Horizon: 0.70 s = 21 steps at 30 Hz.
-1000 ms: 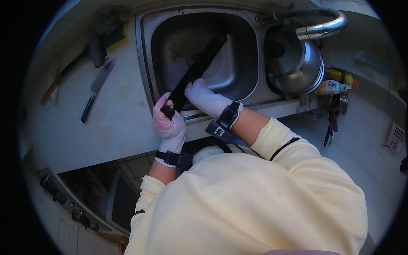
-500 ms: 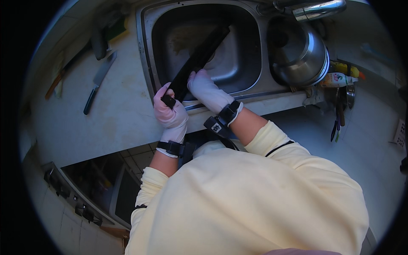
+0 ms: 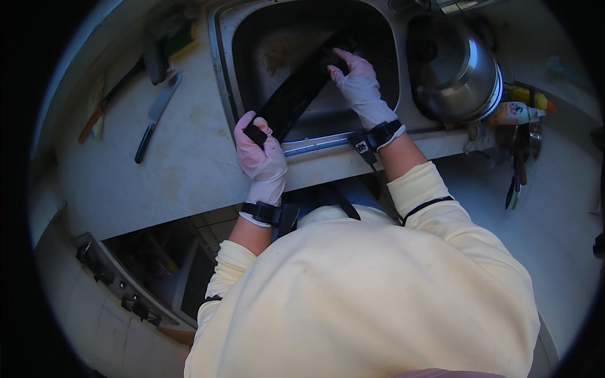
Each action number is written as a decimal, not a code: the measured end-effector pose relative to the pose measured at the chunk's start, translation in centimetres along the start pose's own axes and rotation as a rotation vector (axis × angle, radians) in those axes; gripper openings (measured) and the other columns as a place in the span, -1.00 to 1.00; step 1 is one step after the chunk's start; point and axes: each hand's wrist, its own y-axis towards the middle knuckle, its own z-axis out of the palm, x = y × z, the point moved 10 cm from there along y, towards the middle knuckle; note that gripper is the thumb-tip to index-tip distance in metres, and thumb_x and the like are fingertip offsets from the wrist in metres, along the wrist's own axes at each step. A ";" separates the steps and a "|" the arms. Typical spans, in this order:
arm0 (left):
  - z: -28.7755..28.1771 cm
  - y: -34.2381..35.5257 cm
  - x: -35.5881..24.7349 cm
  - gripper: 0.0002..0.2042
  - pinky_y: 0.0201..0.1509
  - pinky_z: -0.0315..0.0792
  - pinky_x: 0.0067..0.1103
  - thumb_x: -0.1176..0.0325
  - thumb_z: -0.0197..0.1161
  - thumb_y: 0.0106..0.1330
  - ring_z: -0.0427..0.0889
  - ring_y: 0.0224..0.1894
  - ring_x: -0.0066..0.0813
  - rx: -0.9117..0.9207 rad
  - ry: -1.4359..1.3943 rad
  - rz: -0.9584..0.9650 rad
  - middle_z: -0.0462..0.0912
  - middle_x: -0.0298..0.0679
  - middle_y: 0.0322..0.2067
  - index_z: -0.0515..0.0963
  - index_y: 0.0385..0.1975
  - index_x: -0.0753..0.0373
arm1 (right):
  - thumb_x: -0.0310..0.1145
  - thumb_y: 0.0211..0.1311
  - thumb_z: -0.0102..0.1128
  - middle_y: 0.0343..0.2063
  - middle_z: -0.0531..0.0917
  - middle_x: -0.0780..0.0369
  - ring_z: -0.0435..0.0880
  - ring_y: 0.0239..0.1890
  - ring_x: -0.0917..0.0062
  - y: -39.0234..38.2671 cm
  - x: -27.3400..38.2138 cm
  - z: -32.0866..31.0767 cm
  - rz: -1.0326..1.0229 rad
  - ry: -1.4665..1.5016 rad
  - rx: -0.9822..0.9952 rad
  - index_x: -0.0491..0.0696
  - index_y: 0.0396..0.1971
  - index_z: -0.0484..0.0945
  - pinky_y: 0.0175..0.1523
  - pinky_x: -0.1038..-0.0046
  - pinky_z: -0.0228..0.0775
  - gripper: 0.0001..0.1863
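A long, flat black piece (image 3: 296,94) lies slantwise over the steel sink (image 3: 224,69), its near end at the front rim and its far end deep in the basin. Gloved in white and pink, my left hand (image 3: 259,146) is closed round the near end. My right hand (image 3: 358,82), gloved alike, is over the basin by the far half, its fingers curled on a dark lump against the black piece. Whether that lump is a separate thing or part of the piece is too dark to tell.
On the counter (image 3: 183,164) left of the sink lies a knife (image 3: 161,107) with a dark handle. A lidded steel pot (image 3: 463,88) stands right of the basin, beside a white bottle (image 3: 513,113) and hanging utensils (image 3: 517,164). Stove knobs (image 3: 135,302) show lower left.
My right hand has moved away from me and to the right along the black piece. The piece has turned to show its broad face. My left hand keeps its grip on the near end.
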 end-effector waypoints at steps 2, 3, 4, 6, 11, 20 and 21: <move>-0.1 0.2 -0.9 -0.55 0.05 0.59 -0.48 0.64 0.16 0.28 0.65 -0.22 -0.39 -0.001 0.062 0.096 0.64 -0.30 -0.24 0.53 0.19 0.18 | -0.13 0.46 0.50 0.12 0.77 -0.01 0.77 0.14 0.10 -0.8 1.8 2.3 -0.047 -0.141 0.026 0.03 0.31 0.74 0.28 0.15 0.66 -0.50; -0.1 0.3 -1.2 -0.56 0.04 0.58 -0.49 0.64 0.16 0.29 0.63 -0.24 -0.39 -0.006 0.095 0.142 0.62 -0.31 -0.25 0.53 0.18 0.19 | -0.17 0.44 0.49 0.06 0.78 0.00 0.77 0.10 0.10 -2.0 3.5 2.5 -0.092 -0.162 -0.048 0.02 0.25 0.77 0.25 0.15 0.65 -0.55; -0.1 0.3 -1.2 -0.58 0.03 0.58 -0.49 0.63 0.15 0.30 0.62 -0.25 -0.39 -0.008 0.106 0.155 0.60 -0.31 -0.26 0.53 0.17 0.20 | -0.20 0.42 0.49 0.01 0.79 0.00 0.77 0.06 0.09 -3.4 5.2 2.5 -0.155 -0.178 -0.138 0.00 0.19 0.80 0.22 0.15 0.65 -0.59; -0.2 0.3 -1.2 -0.61 0.02 0.56 -0.50 0.61 0.15 0.33 0.61 -0.25 -0.39 -0.033 0.129 0.184 0.58 -0.32 -0.28 0.52 0.15 0.21 | -0.28 0.35 0.49 -0.11 0.82 0.03 0.76 -0.01 0.11 -7.2 8.2 4.3 -0.201 -0.027 -0.076 -0.04 0.03 0.83 0.13 0.14 0.64 -0.69; -0.1 0.1 0.2 -0.67 0.02 0.56 -0.50 0.53 0.18 0.39 0.61 -0.22 -0.40 -0.023 0.009 0.093 0.59 -0.30 -0.27 0.54 0.14 0.22 | -0.27 0.29 0.45 -0.18 0.85 0.21 0.73 0.08 0.27 -12.6 14.5 6.1 -0.443 0.311 0.243 0.04 -0.18 0.87 0.33 0.15 0.53 -0.82; -0.5 -0.1 0.3 -0.69 0.04 0.55 -0.47 0.49 0.21 0.39 0.61 -0.20 -0.36 -0.036 0.136 0.031 0.60 -0.30 -0.25 0.55 0.11 0.21 | -0.25 0.20 0.63 -0.19 0.86 0.22 0.74 0.04 0.28 -5.0 8.0 3.5 0.055 -0.069 0.197 0.03 -0.13 0.91 0.21 0.23 0.62 -0.74; -0.6 0.0 0.4 -0.69 0.05 0.55 -0.46 0.50 0.21 0.38 0.62 -0.19 -0.35 -0.048 0.125 0.023 0.60 -0.30 -0.25 0.55 0.10 0.21 | -0.24 0.16 0.66 -0.20 0.86 0.23 0.74 0.05 0.29 -5.8 9.2 4.6 -0.032 -0.060 0.245 0.03 -0.16 0.91 0.22 0.24 0.62 -0.74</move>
